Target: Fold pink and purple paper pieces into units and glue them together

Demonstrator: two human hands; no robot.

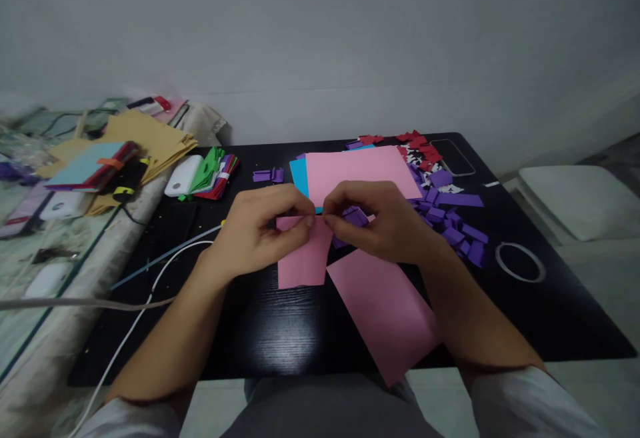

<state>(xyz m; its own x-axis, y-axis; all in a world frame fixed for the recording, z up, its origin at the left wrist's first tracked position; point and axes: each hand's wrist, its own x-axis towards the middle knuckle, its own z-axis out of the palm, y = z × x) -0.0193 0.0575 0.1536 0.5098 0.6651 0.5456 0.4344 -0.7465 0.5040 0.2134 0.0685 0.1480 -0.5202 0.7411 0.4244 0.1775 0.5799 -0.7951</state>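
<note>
A small pink piece of paper [303, 265] hangs upright over the black table, its top edge pinched between my two hands. My left hand [265, 228] closes thumb and forefinger on that edge near the middle. Right beside it, my right hand [383, 218] pinches the top right corner with thumb and forefinger. The fingertips nearly meet, and the paper between them is mostly hidden. Below my right hand lies a larger pink sheet [385, 311], reaching past the table's front edge. Behind the hands, another pink sheet [360, 168] rests over blue paper [299, 175].
Folded purple paper pieces [450, 225] and red scraps [427, 151] spread at the right, by a roll of tape [520, 262]. Bundled coloured papers [215, 175] lie at the back left. A white cable [155, 285] crosses the left side. The black table [280, 338] has glossy grain.
</note>
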